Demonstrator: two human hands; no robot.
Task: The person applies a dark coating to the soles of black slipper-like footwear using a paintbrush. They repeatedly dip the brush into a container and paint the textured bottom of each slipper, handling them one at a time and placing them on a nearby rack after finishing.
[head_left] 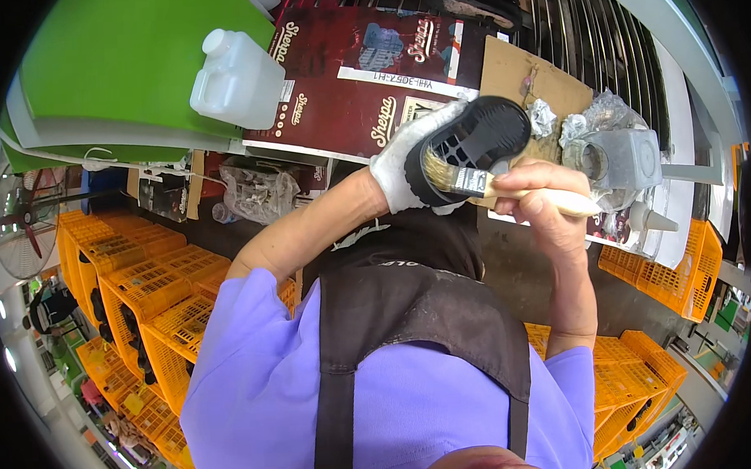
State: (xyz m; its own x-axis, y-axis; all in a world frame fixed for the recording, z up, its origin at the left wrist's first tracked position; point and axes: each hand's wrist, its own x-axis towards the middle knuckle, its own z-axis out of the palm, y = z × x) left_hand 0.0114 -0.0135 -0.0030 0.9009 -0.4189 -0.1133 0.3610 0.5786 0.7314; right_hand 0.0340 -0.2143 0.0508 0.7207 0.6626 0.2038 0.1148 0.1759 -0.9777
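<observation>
A black rubber shoe sole [498, 133] is held up over the near edge of the workbench, its hollow, ribbed inside showing. My left hand [395, 169], in a white glove, is closed around its side and heel end. My right hand [548, 189] is bare and grips the pale wooden handle of a paintbrush [473, 181]. The brush's tan bristles reach into the heel end of the sole and appear to touch its inner wall. Close to my right hand stands a cut-open translucent plastic jug [625, 160].
A white plastic jug [239, 80] stands on the dark red cardboard [324, 58] covering the bench. Crumpled plastic [607, 111] and a squeeze bottle [650, 222] lie at the right. Beyond runs a slatted conveyor [562, 21]. Orange crates [154, 283] are stacked behind me at the left.
</observation>
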